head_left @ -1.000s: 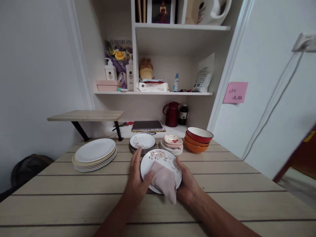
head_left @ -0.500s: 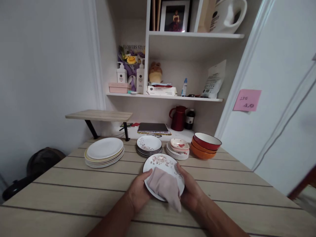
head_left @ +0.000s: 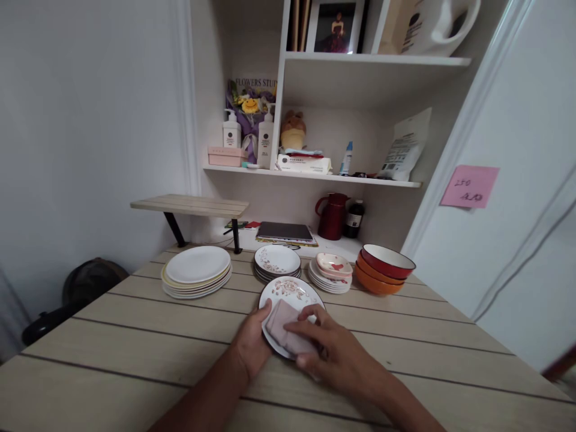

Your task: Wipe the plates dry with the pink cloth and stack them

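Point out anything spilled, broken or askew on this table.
Nothing spilled or broken shows. On the table, at right, the red bowl looks off-center over the orange bowls, though lens distortion may explain that.

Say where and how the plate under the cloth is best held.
Probably take the plate by its left rim from the left, thumb over the edge: it's thin and round, the left hand holds there, and cloth covers its lower middle.

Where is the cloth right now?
In the head view, low centre, the cloth lies on the plate in the left hand, partly under the right hand.
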Action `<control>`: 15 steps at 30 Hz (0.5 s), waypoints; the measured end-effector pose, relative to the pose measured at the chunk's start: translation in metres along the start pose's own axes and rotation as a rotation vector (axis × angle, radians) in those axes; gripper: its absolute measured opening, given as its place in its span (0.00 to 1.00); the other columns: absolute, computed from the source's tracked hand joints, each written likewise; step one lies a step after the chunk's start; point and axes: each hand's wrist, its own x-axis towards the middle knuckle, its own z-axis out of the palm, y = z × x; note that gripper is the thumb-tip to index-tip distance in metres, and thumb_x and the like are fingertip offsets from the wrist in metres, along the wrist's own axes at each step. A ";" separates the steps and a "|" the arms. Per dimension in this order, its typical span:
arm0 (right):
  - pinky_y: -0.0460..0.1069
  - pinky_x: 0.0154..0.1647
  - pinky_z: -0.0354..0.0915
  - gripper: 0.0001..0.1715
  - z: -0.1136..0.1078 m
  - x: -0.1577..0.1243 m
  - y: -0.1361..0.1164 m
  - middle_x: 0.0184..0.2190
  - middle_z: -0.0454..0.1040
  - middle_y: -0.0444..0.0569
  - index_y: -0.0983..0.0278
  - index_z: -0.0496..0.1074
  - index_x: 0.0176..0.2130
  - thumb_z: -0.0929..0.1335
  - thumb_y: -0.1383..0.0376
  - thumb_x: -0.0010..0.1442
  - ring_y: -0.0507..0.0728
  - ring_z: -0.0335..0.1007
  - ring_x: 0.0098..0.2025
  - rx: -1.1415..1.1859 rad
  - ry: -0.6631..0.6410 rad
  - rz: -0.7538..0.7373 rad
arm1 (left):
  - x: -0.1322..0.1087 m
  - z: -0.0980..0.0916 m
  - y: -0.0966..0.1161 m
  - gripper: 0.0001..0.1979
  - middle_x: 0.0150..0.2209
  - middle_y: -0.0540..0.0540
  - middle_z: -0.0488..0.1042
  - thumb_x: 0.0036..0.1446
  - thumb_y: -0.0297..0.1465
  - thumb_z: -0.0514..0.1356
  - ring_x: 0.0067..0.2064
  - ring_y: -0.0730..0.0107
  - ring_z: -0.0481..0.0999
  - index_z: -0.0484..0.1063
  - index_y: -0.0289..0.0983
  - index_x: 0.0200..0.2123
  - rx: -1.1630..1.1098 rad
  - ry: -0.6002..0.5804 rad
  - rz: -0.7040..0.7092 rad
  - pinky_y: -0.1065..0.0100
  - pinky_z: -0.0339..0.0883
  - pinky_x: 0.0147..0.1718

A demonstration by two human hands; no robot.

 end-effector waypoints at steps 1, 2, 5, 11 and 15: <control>0.52 0.43 0.64 0.25 0.005 0.000 -0.001 0.52 0.63 0.50 0.51 0.70 0.54 0.67 0.55 0.57 0.55 0.67 0.39 -0.047 -0.009 0.027 | 0.000 0.000 0.000 0.25 0.45 0.35 0.78 0.59 0.42 0.56 0.50 0.52 0.75 0.71 0.29 0.51 0.001 -0.003 -0.004 0.56 0.63 0.52; 0.52 0.44 0.64 0.25 0.010 0.001 -0.001 0.53 0.63 0.49 0.50 0.69 0.55 0.67 0.56 0.57 0.55 0.68 0.40 -0.084 -0.001 0.057 | 0.000 0.001 0.000 0.25 0.45 0.35 0.78 0.59 0.42 0.57 0.49 0.53 0.75 0.70 0.30 0.52 0.001 -0.007 0.001 0.57 0.64 0.51; 0.54 0.50 0.62 0.26 0.019 0.005 0.001 0.56 0.60 0.49 0.48 0.68 0.55 0.67 0.60 0.57 0.57 0.67 0.45 -0.133 0.053 0.100 | -0.001 0.005 -0.002 0.24 0.45 0.37 0.78 0.59 0.42 0.57 0.49 0.56 0.76 0.70 0.31 0.52 0.008 -0.039 0.010 0.59 0.64 0.51; 0.58 0.59 0.56 0.30 0.016 0.013 0.007 0.63 0.53 0.48 0.46 0.68 0.55 0.69 0.63 0.53 0.65 0.53 0.61 -0.263 0.184 0.091 | -0.003 0.015 -0.007 0.23 0.45 0.39 0.78 0.60 0.41 0.56 0.45 0.59 0.77 0.69 0.32 0.53 0.068 -0.067 -0.002 0.63 0.66 0.47; 0.55 0.48 0.63 0.28 0.007 0.013 0.018 0.59 0.57 0.50 0.45 0.67 0.56 0.67 0.61 0.56 0.63 0.63 0.54 -0.349 0.261 0.191 | -0.006 0.015 -0.008 0.26 0.44 0.38 0.79 0.58 0.41 0.59 0.40 0.59 0.79 0.66 0.35 0.56 0.080 0.015 0.032 0.62 0.68 0.44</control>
